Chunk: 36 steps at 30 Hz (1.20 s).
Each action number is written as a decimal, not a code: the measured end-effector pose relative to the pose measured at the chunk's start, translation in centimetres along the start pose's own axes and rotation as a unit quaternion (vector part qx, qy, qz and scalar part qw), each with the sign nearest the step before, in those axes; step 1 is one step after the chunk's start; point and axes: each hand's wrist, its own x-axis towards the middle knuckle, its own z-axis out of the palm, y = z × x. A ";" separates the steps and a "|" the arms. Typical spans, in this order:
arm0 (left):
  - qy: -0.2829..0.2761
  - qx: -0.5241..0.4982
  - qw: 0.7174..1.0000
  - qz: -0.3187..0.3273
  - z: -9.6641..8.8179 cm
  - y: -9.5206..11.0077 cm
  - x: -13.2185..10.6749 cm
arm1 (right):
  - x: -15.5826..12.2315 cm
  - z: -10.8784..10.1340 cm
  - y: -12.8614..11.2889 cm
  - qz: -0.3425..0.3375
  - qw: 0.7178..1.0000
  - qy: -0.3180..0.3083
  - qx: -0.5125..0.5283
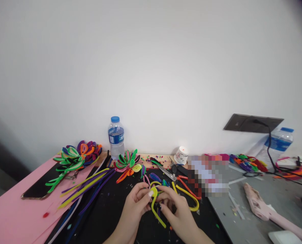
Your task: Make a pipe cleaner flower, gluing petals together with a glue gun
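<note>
Between my two hands is a yellow pipe cleaner, coiled at its upper end with a loose tail hanging down toward me. My left hand pinches the coil between thumb and fingers. My right hand is curled at the coil's other side, its fingertips closed around the yellow strand. Part of the grip is hidden behind the fingers. Another bent yellow pipe cleaner lies just right of my right hand. Behind my hands are a blue pipe cleaner piece and a multicoloured pipe cleaner flower.
Red-handled scissors lie beyond my right hand. A water bottle and a paper cup stand by the wall. Loose pipe cleaners, a phone and a larger flower bunch are left. A pink glue gun lies right.
</note>
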 end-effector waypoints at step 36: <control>-0.090 0.100 0.990 -0.034 0.6 1.2 -0.5 | 1.5 -1.7 1.4 0.167 0.817 0.071 0.548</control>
